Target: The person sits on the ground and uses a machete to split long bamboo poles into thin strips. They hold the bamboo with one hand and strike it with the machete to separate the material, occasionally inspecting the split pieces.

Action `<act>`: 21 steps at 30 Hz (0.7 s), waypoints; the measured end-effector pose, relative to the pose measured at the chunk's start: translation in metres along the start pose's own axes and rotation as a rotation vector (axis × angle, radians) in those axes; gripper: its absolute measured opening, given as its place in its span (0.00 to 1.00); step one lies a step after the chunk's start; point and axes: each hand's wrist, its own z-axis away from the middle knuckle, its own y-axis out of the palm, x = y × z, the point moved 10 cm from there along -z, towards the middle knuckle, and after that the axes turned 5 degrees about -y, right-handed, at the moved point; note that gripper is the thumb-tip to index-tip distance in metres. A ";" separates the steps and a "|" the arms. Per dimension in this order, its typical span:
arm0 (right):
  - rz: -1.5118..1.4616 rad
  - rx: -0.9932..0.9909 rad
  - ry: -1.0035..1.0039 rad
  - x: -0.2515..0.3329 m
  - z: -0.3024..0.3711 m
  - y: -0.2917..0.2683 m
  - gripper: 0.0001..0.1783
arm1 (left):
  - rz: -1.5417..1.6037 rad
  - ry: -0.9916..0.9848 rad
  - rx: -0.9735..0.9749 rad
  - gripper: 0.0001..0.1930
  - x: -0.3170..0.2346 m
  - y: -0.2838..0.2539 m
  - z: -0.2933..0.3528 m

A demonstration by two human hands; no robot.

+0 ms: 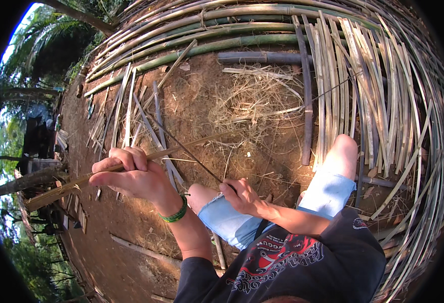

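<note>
My left hand (144, 177) is raised at the left, its fingers wrapped round a long split bamboo strip (55, 194). The strip slants up to the right, with its wide, rough end at the far left and its thin end over the ground ahead. In front of my lap, my right hand (243, 198) is closed round the dark handle of a long, thin-bladed knife (194, 157). The blade points up and to the left and crosses the strip in this view. Whether the two touch, I cannot tell. A green woven bracelet circles my left wrist.
Many split bamboo strips (373, 96) lie side by side at the right, next to a dark pole (307, 101). Long bamboo poles (222, 45) run across the far side. Fibrous shavings (257, 101) cover the dirt ahead. More loose strips (127, 108) are scattered at the left.
</note>
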 end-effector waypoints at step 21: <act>0.091 -0.064 0.605 -0.227 0.035 -0.055 0.46 | 0.203 -0.067 0.178 0.29 0.009 0.007 -0.003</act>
